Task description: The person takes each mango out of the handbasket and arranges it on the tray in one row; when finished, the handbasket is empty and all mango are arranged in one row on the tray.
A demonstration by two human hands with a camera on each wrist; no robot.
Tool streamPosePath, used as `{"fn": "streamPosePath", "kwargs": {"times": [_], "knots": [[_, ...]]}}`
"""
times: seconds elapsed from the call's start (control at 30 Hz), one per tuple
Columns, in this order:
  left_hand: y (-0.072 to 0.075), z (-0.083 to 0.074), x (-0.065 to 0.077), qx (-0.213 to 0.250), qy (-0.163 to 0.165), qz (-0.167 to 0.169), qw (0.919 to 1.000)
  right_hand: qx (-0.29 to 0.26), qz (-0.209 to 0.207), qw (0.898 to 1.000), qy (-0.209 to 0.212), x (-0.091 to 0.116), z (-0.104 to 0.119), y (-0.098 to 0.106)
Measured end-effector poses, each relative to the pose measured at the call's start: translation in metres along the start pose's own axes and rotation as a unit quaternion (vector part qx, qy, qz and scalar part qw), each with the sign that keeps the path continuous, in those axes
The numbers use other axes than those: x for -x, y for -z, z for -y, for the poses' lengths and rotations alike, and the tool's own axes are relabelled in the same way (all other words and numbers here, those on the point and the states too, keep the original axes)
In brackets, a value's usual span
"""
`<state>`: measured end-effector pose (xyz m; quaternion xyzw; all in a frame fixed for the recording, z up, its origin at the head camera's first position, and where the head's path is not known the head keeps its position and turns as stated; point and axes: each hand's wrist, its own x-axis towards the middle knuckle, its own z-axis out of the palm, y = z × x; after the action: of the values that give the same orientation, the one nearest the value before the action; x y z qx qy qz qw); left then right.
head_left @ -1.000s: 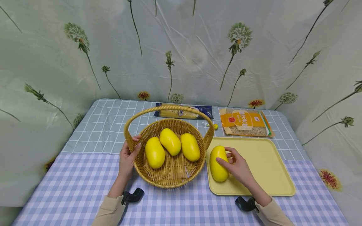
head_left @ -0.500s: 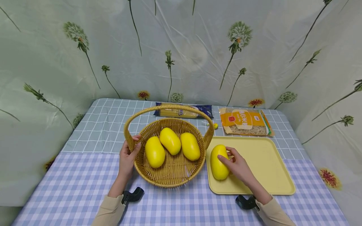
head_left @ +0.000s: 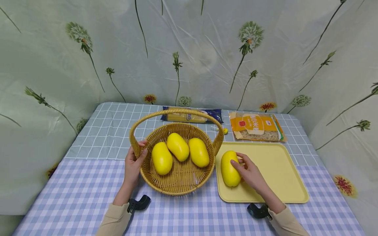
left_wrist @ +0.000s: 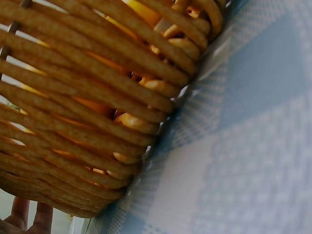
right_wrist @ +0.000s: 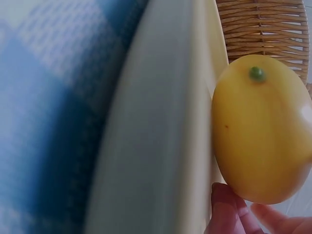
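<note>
A round wicker basket (head_left: 177,189) with a tall arched handle stands mid-table, and three yellow mangoes lie inside it. My left hand (head_left: 133,165) grips the basket's left side at the foot of the handle, thumb at the rim. In the left wrist view its fingers (left_wrist: 43,217) show below the woven wall. Another mango (head_left: 229,172) lies at the left side of a yellow tray (head_left: 274,177). My right hand (head_left: 250,172) holds this mango from its right, thumb on top and fingers at the far side. The right wrist view shows the mango's green stem end (right_wrist: 257,74).
Behind the basket lies a blue pack of spaghetti (head_left: 189,116). An orange bag of noodles (head_left: 257,127) sits behind the tray, with a small yellow item (head_left: 225,131) to its left. A floral curtain (head_left: 203,59) hangs behind the checked tablecloth (head_left: 73,196).
My right hand and the mango it holds have shifted slightly right on the tray. My left hand and the basket have stayed where they were.
</note>
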<state>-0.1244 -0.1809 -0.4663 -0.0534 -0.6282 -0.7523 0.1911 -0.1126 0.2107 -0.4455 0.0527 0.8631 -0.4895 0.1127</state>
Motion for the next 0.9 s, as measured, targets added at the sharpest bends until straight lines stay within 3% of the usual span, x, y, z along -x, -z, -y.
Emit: {"fn": "streamPosePath", "kwargs": {"times": [0.73, 0.9], "knots": [[0.0, -0.001, 0.0, -0.001, 0.003, -0.002, 1.0, 0.005, -0.013, 1.0, 0.003, 0.007, -0.004, 0.009], [-0.001, -0.001, 0.0, -0.001, 0.004, -0.002, 1.0, 0.025, -0.037, 0.999, 0.029, 0.011, -0.003, 0.011]]}}
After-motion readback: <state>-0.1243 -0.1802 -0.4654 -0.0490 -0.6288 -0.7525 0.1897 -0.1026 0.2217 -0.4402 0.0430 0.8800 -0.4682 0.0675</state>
